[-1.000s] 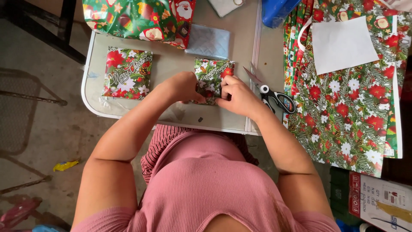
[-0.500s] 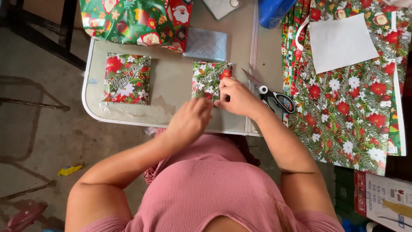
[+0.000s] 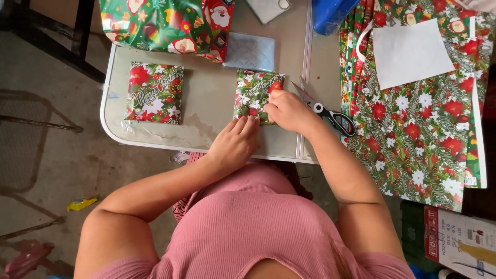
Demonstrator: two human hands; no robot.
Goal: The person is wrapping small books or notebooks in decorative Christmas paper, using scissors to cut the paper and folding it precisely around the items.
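Both hands work on a small flat packet wrapped in green paper with red flowers (image 3: 254,93), which lies on the pale grey table (image 3: 206,103) near its near edge. Palm down, the right hand (image 3: 287,109) covers the packet's right near corner, fingers curled together and pressing on the paper; whether they pinch a fold cannot be told. Its forearm runs back and to the right toward the body. At the packet's near edge rests the left hand (image 3: 235,143), also palm down, fingers together and extended with the tips touching the wrapping, wrist bent over the table's rim. Just right of the right hand lie black-handled scissors (image 3: 328,111). Well to the left sits a second wrapped packet in the same flowered paper (image 3: 155,93). Farther right spreads a large sheet of flowered wrapping paper (image 3: 418,119) with a white paper rectangle (image 3: 411,51) on it.
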